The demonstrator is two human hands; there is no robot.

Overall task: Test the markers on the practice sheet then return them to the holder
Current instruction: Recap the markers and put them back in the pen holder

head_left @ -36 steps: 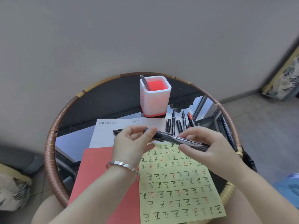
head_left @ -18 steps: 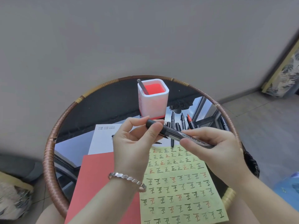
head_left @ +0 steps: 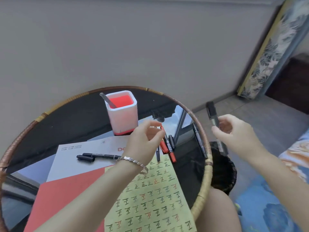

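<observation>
Sheet [head_left: 150, 203]: yellow, gridded with characters, nearest on the table [head_left: 202, 195], partly over red paper [head_left: 66, 198]. Left hand [head_left: 143, 143] above the sheet's far end, fingers curled, thumb and forefinger nearly pinched; cannot tell if it holds anything. Right hand [head_left: 234, 133] off the table's right edge, gripping a black marker [head_left: 213, 116] held roughly upright, blurred. Loose markers [head_left: 168, 146] lie just past the left hand; two more [head_left: 98, 156] on white paper. Holder [head_left: 122, 113] beyond, with one pen [head_left: 107, 100] inside.
</observation>
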